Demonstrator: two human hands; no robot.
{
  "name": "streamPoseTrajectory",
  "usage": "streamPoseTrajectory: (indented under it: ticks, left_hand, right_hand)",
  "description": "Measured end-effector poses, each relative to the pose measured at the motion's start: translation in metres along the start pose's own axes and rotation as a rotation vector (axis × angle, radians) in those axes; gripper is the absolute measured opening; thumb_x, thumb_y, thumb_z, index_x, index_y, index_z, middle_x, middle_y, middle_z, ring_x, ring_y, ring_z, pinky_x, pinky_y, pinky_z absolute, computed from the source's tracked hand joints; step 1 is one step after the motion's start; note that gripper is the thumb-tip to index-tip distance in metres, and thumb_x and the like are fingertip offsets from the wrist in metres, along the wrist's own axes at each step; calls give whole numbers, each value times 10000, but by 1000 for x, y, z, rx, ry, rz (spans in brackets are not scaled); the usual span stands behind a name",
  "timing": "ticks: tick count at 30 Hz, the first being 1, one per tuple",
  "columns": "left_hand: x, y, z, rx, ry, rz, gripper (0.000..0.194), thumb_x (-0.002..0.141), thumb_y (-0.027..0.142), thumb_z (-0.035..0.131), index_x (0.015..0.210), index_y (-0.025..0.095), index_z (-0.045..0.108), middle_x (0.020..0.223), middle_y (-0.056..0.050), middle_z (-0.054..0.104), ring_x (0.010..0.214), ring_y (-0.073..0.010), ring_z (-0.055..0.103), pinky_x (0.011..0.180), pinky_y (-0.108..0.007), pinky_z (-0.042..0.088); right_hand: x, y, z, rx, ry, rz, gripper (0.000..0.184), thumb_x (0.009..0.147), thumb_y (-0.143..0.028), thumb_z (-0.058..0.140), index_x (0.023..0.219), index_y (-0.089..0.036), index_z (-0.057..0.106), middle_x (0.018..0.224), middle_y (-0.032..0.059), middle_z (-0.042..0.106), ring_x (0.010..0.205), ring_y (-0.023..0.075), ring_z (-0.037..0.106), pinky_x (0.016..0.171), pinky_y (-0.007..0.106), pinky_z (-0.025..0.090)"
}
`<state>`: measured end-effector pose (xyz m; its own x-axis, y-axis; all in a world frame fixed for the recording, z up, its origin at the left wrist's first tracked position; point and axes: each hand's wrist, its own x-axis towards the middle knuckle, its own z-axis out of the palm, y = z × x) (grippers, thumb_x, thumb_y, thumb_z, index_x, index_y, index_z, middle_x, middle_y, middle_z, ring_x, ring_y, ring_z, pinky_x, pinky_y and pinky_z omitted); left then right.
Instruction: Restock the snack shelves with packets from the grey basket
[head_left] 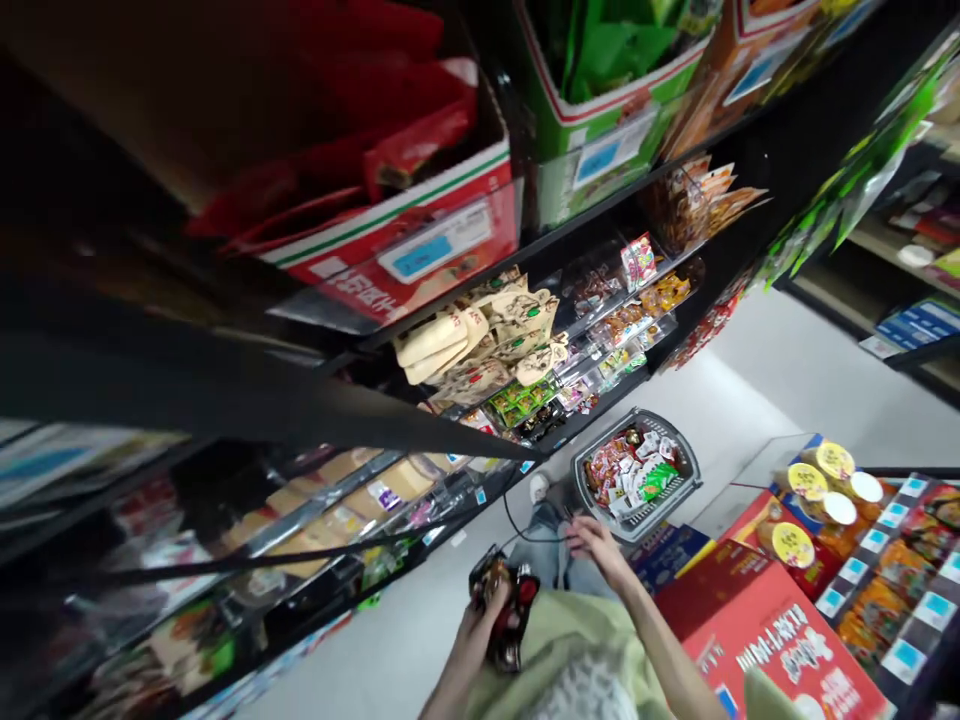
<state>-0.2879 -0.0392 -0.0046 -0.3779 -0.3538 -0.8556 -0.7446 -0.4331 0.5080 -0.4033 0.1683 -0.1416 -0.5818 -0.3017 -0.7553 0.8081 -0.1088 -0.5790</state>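
Observation:
My left hand (486, 608) is low in the view, closed around several dark red and black snack packets (510, 610) held over my pale green top. My right hand (596, 545) reaches forward beside it. Its fingers curl at the end of a thin black loop (517, 528) that hangs near the floor. Just beyond that hand a grey shopping basket (679, 500) stands on the pale floor, filled with red, white and green packets. The whole view is tilted and partly smeared by motion.
Black store shelves (480, 440) run along the left with beige pouches (480, 335), small snack packs and red (390, 240) and green (600, 130) display cartons. A red carton (757, 630) and yellow-lidded tubs (814, 490) stand at right. The aisle floor (795, 380) stretches ahead.

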Motion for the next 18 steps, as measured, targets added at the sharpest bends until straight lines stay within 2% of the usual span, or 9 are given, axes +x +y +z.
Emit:
streamPoseTrajectory:
  ticks: [2, 4, 5, 7, 8, 10, 13, 16, 18]
  left_hand:
    - [8, 2, 12, 144, -188, 153, 627, 727, 718, 796, 1036, 174, 764, 990, -111, 797, 1083, -352, 719, 955, -427, 571]
    - [15, 8, 27, 273, -339, 275, 661, 774, 742, 731, 1076, 155, 760, 980, -118, 801, 1062, -350, 721, 981, -445, 557]
    - [17, 11, 36, 310, -394, 337, 647, 805, 726, 708, 1105, 156, 757, 1006, -118, 802, 1070, -345, 718, 996, -446, 550]
    - [20, 19, 56, 375, -483, 451, 593, 835, 686, 697, 1082, 152, 770, 1005, -118, 802, 1100, -348, 705, 1030, -445, 532]
    - [21, 24, 65, 396, -510, 484, 574, 861, 678, 670, 1064, 152, 777, 1002, -117, 803, 1108, -353, 701, 1035, -449, 528]
    - [21, 31, 81, 389, -552, 556, 578, 923, 667, 589, 1120, 154, 767, 1087, -122, 795, 1164, -352, 682, 1084, -457, 497]
    - [20, 37, 96, 336, -593, 614, 591, 969, 643, 539, 1280, 168, 705, 1284, -136, 742, 1280, -340, 633, 1168, -459, 432]
    - [16, 31, 100, 260, -555, 643, 621, 958, 594, 604, 1439, 201, 590, 1481, -130, 622, 1422, -323, 531, 1243, -455, 350]
    - [12, 22, 99, 216, -546, 668, 705, 936, 543, 668, 1543, 239, 477, 1585, -111, 523, 1487, -315, 463, 1273, -460, 312]
  right_hand:
    - [-49, 3, 3, -81, -120, -60, 495, 768, -583, 798, 1120, -245, 714, 1114, 103, 774, 890, 263, 759, 751, 403, 626]
    - [-84, -2, 13, -223, -177, -229, 593, 763, -561, 821, 1262, -276, 671, 1253, 102, 734, 1025, 287, 739, 857, 444, 619]
    - [-96, -8, 19, -312, -151, -350, 659, 740, -519, 854, 1316, -278, 644, 1301, 106, 710, 1091, 295, 718, 925, 458, 601]
    - [-107, -24, 31, -482, -6, -614, 740, 710, -434, 892, 1369, -253, 607, 1372, 128, 661, 1225, 309, 651, 1062, 475, 530]
    - [-108, -34, 35, -538, 92, -728, 708, 714, -406, 888, 1345, -233, 618, 1364, 142, 654, 1243, 314, 634, 1085, 481, 509]
    - [-106, -54, 38, -617, 228, -867, 565, 748, -379, 858, 1249, -213, 656, 1274, 141, 677, 1185, 301, 647, 1044, 465, 522]
    - [-104, -81, 34, -645, 293, -921, 398, 771, -377, 839, 1098, -215, 683, 1115, 97, 709, 1036, 259, 677, 939, 412, 553]
    - [-111, -96, 27, -579, 286, -937, 398, 721, -365, 870, 1035, -211, 681, 1127, 86, 712, 1052, 251, 670, 952, 389, 541]
    - [-116, -98, 22, -492, 318, -896, 439, 680, -363, 893, 1031, -203, 682, 1127, 82, 716, 1053, 248, 667, 961, 378, 537]
